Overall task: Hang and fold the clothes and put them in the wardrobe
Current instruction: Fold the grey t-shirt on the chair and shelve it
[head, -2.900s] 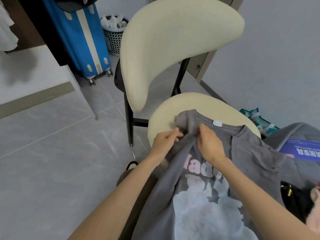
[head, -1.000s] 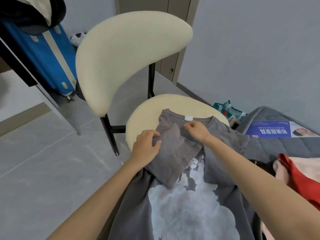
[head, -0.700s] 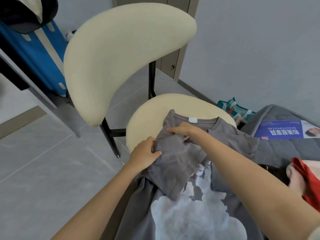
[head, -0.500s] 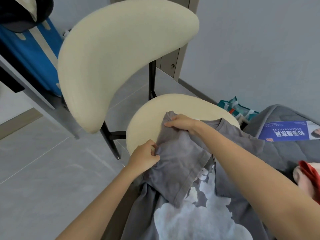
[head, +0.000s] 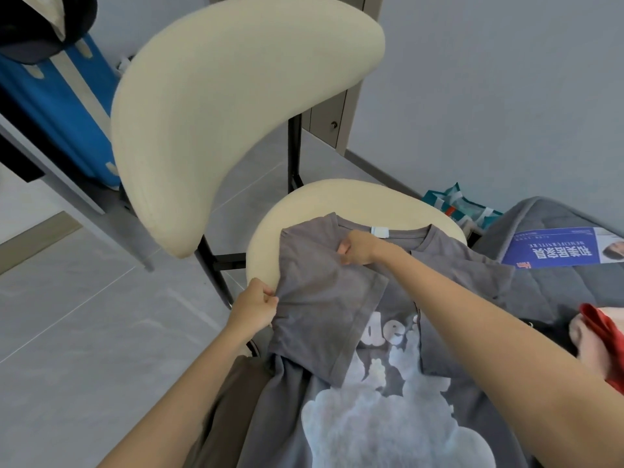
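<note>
Grey T-shirt [head: 320, 336], soft matte jersey, is lying front-up at centre frame. Its collar end is resting on the chair seat [head: 337, 201], and the body is running down to the bottom edge of the frame.

- Writing: pale pink letters "de" are showing on the chest, with the rest of the word covered by the folded sleeve [head: 334, 298].
- Below the letters, a whitish cloud-shaped print [head: 381, 434] is spreading across the front.
- A small white neck label [head: 380, 231] is sitting inside the collar; any text on it is too small to read.
- Left hand [head: 253, 309], lower centre-left, is pinching the folded side edge of the shirt between thumb and curled fingers.
- Right hand [head: 358, 248], just below the collar, is gripping a bunch of fabric with its fingers curled in.
- The chair has a cream padded round seat and a curved cream backrest [head: 229, 106] on a black metal frame.
- At right of frame, a blue leaflet [head: 567, 251] is lying on quilted grey bedding [head: 557, 298]. Its white characters are appearing upside down and I am not reading them.
- A red garment [head: 604, 336] is showing at the right edge.
- A glossy blue suitcase [head: 60, 113] with pale stripes is standing at upper left.
- Grey floor tiles [head: 84, 332] are filling the lower left.
</note>
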The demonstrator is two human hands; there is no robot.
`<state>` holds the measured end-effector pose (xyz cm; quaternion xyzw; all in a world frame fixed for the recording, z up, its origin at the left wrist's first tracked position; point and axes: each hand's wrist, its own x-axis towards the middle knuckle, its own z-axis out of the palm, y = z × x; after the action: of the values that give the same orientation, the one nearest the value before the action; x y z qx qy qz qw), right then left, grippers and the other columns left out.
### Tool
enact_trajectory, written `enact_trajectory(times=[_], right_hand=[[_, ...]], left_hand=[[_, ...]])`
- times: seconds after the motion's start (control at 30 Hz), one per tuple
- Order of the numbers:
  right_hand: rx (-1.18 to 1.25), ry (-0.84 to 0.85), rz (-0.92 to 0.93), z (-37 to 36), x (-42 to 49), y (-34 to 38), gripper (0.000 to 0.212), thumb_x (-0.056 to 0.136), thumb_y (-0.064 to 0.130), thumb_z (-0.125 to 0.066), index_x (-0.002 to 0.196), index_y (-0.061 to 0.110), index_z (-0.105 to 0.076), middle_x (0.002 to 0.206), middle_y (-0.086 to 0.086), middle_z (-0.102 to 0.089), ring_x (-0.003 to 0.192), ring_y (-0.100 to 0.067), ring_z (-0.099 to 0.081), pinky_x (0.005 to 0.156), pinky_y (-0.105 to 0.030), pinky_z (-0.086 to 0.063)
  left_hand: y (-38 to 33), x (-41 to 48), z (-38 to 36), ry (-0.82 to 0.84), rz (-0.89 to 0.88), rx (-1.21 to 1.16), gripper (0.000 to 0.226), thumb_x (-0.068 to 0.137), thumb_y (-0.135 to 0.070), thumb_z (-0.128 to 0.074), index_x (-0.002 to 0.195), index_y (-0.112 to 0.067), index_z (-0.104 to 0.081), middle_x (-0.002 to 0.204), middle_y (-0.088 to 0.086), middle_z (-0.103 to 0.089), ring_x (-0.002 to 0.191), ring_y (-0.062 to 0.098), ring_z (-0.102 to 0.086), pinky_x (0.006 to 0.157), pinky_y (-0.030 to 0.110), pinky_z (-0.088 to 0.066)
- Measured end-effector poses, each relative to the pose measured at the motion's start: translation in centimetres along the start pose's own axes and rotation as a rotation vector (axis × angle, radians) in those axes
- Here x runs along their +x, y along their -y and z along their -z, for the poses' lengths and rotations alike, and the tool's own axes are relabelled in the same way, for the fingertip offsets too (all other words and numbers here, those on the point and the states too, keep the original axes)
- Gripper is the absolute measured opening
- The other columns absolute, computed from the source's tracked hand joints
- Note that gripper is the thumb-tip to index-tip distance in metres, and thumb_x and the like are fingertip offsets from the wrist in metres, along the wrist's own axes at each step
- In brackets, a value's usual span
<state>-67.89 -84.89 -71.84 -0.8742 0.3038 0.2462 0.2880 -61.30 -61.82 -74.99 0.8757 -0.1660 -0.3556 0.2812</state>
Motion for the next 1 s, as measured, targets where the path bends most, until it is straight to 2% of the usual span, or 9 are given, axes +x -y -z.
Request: enact_trajectory(times=[0.13,0.23,0.3,0.37,0.47,0.6,0.73,0.83,1.0], right_hand=[[0.263,-0.373,0.131,-1.2,-0.7,1.3,0.02,0.091,0.019,-0.059,0.108,0.015,-0.067,0.109,-0.003,-0.067,0.104,-0.021,-0.058,0.095,-0.036,-0.045],[0.241,-0.415,0.105,-1.7,-0.8,1.5,0.028,0.089,0.014,-0.057,0.116,0.02,-0.062,0.114,-0.001,-0.064,0.111,-0.02,-0.055,0.098,-0.04,-0.043],[0.191,-0.417,0.063,-1.5,-1.2,0.3,0.036,0.087,0.013,-0.058,0.122,0.018,-0.058,0.123,-0.005,-0.06,0.119,-0.024,-0.051,0.099,-0.04,-0.044],[0.167,-0.406,0.033,-1.2,-1.9,-1.5,0.038,0.087,0.014,-0.058,0.125,0.017,-0.055,0.128,-0.009,-0.056,0.122,-0.028,-0.047,0.1,-0.042,-0.043],[0.056,-0.293,0.029,-1.3,-3.6,-4.4,0.044,0.091,0.021,-0.058,0.135,0.021,-0.051,0.138,-0.012,-0.048,0.128,-0.031,-0.04,0.107,-0.041,-0.036],[-0.05,-0.129,0.048,-2.1,-6.3,-7.1,0.051,0.094,0.022,-0.057,0.143,0.019,-0.044,0.156,-0.009,-0.026,0.142,-0.027,-0.026,0.116,-0.035,-0.022],[0.07,-0.364,0.181,-1.2,-7.9,-8.6,0.038,0.091,0.007,-0.053,0.127,0.016,-0.061,0.143,-0.006,-0.047,0.132,-0.021,-0.042,0.11,-0.027,-0.027],[0.138,-0.549,0.127,0.9,-7.8,-10.7,0.044,0.083,-0.004,-0.052,0.125,0.01,-0.061,0.131,-0.01,-0.056,0.123,-0.025,-0.049,0.106,-0.029,-0.035],[0.035,-0.342,-0.202,3.2,-6.2,-14.3,0.082,0.08,0.004,-0.064,0.15,0.008,-0.022,0.151,-0.014,-0.032,0.139,-0.03,-0.028,0.115,-0.037,-0.025]], left_hand=[[-1.0,-1.7,-0.5,-0.212,-0.127,0.299,0.029,0.097,-0.018,-0.046,0.123,-0.006,-0.041,0.12,0.014,-0.049,0.107,0.032,-0.05,0.076,0.037,-0.041],[-3.0,-2.4,-1.5,-0.328,-0.352,0.436,0.047,0.097,-0.025,-0.046,0.14,-0.012,-0.034,0.142,0.014,-0.027,0.128,0.032,-0.033,0.098,0.039,-0.038],[-4.0,-2.1,-2.7,-0.225,-0.458,0.563,0.055,0.1,-0.031,-0.039,0.149,-0.016,-0.02,0.156,0.011,-0.005,0.144,0.028,-0.008,0.115,0.04,-0.02],[-4.8,-1.5,-4.0,-0.115,-0.5,0.664,0.059,0.102,-0.036,-0.031,0.152,-0.018,-0.006,0.159,0.008,0.012,0.146,0.026,0.011,0.119,0.043,-0.001],[-5.6,-0.1,-5.3,0.002,-0.481,0.748,0.067,0.1,-0.049,-0.027,0.152,-0.024,0.009,0.157,0.014,0.022,0.144,0.032,0.021,0.117,0.047,0.006],[-4.6,1.9,-5.2,0.152,-0.314,0.783,0.088,0.084,-0.078,-0.027,0.145,-0.039,0.024,0.147,0.02,0.039,0.137,0.042,0.031,0.114,0.051,0.011],[-5.2,2.6,-5.2,0.148,-0.287,0.79,0.087,0.084,-0.078,-0.024,0.147,-0.037,0.019,0.151,0.02,0.033,0.139,0.046,0.022,0.115,0.052,0.006],[-7.2,3.4,-5.0,-0.001,-0.391,0.776,0.073,0.094,-0.064,-0.019,0.152,-0.026,0.006,0.158,0.017,0.015,0.145,0.04,0.006,0.117,0.05,-0.005],[-10.5,6.2,-4.0,-0.039,-0.411,0.807,0.073,0.1,-0.045,-0.037,0.152,-0.02,0.008,0.158,0.019,0.007,0.145,0.037,-0.002,0.117,0.049,-0.012]])
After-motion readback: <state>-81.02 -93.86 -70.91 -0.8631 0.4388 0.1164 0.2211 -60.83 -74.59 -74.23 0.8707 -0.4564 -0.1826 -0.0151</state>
